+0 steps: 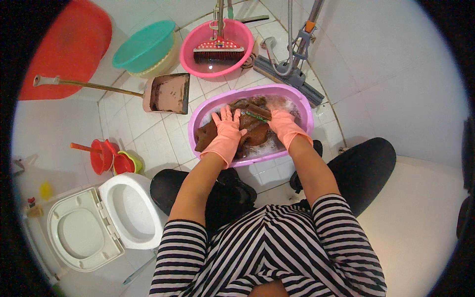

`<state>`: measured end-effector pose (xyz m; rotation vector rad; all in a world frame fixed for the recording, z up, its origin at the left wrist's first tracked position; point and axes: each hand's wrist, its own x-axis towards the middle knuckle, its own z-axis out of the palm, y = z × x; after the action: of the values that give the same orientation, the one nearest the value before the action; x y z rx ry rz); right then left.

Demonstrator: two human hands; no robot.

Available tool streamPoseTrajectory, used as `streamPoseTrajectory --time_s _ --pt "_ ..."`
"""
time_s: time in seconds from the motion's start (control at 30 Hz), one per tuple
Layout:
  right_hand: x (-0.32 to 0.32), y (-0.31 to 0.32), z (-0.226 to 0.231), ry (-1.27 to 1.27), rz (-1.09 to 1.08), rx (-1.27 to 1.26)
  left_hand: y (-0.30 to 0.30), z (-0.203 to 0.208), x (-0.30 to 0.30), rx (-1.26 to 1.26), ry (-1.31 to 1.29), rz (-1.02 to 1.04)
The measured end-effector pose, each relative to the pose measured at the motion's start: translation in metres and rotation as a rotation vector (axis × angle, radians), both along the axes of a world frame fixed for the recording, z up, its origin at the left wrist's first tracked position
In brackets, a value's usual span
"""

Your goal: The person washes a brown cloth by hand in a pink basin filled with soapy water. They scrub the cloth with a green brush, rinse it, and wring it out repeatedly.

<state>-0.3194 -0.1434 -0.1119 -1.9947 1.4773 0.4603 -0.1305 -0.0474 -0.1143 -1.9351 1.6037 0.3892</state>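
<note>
A purple oval basin [267, 157] stands on the tiled floor before me, holding soapy water and soaked brown cloth [255, 133]. My left hand [227, 131], in a pink rubber glove, lies on the cloth with its fingers spread. In the same kind of glove, my right hand [286, 126] grips a scrubbing brush [258, 111] with a brown back and green bristles. The brush rests against the cloth near the basin's middle. My right fingertips are partly hidden by the brush and suds.
Beyond the basin are a pink tub [185, 57] with a broom [217, 45], a grey mop [297, 74] and a teal basin [143, 47]. A dustpan [168, 94] lies left. Red scoops [101, 157] and a toilet [131, 210] are nearer, left of my legs.
</note>
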Motion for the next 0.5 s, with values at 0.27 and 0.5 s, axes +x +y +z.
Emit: streamPoseTrajectory --time_s 0.27,0.5 --pt "-0.042 -0.002 -0.119 0.113 0.013 -0.304 -0.019 -0.104 -0.040 0.092 -0.194 -0.105" --pt "-0.031 -0.022 -0.081 0.108 0.052 -0.002 -0.021 -0.127 -0.023 -0.019 -0.392 -0.225"
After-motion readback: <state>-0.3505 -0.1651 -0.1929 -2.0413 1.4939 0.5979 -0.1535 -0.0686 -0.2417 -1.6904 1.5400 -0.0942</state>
